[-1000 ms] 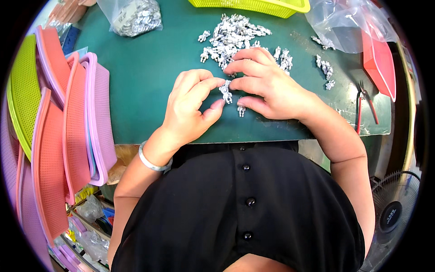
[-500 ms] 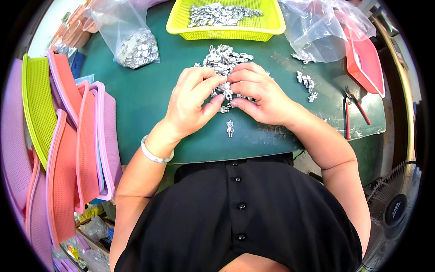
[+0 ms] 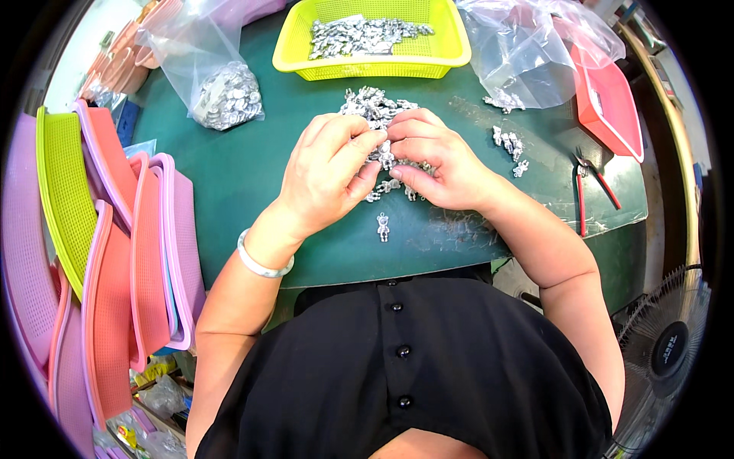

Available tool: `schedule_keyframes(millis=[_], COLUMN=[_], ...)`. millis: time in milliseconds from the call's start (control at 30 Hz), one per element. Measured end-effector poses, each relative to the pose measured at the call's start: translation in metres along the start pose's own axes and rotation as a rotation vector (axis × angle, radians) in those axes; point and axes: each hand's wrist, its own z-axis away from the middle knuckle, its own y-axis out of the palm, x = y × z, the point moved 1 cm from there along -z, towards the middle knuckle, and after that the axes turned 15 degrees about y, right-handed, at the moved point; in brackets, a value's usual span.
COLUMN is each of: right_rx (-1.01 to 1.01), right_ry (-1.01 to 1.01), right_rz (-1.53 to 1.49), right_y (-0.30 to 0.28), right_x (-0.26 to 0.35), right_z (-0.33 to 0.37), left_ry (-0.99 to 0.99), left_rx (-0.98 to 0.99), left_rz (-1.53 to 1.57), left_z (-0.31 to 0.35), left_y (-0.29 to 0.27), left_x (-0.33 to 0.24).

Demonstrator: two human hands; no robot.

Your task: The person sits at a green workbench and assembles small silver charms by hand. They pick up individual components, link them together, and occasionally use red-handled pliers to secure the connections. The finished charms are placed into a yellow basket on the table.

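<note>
A silver bear-shaped metal charm [image 3: 386, 157] hangs upright between my hands over the green table. My left hand [image 3: 327, 164] pinches at its top, thumb and forefinger drawn together. From the other side, my right hand [image 3: 440, 162] closes its curled fingers on the same charm; the exact contact is partly hidden. Just beyond my fingers lies a heap of similar charms [image 3: 370, 103], and a few more charms [image 3: 391, 186] show beneath my hands. One lone bear charm [image 3: 383, 227] lies nearer to me.
A yellow-green basket [image 3: 375, 71] holding many charms stands at the back. Left are a clear bag of silver pieces [image 3: 228, 96] and stacked plastic baskets [image 3: 107, 306]. Right are loose charms [image 3: 508, 141], a clear bag [image 3: 520, 61], a pink basket [image 3: 612, 126], red-handled pliers [image 3: 582, 191] and a fan [image 3: 669, 352].
The view has tilted a little, so the table and its things sit lower in the picture. More charms show below my hands. Both hands keep nearly the same pinching pose.
</note>
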Motion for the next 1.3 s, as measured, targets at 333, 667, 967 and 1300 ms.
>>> schedule_keyframes(millis=[333, 667, 967, 1300], right_rx=[-0.011, 0.154, 0.111, 0.2], right_ry=[0.167, 0.738, 0.175, 0.084], right_rz=[0.185, 1.273, 0.582, 0.557], right_y=[-0.027, -0.099, -0.045, 0.006], right_x=[-0.005, -0.053, 0.008, 0.028], right_z=[-0.01, -0.006, -0.004, 0.01], left_ry=[-0.142, -0.398, -0.383, -0.362], left_rx=[-0.002, 0.206, 0.35, 0.285], left_rz=[0.038, 0.189, 0.178, 0.252], left_z=[-0.005, 0.038, 0.043, 0.049], left_y=[0.008, -0.008, -0.003, 0.005], left_x=[-0.002, -0.001, -0.025, -0.023])
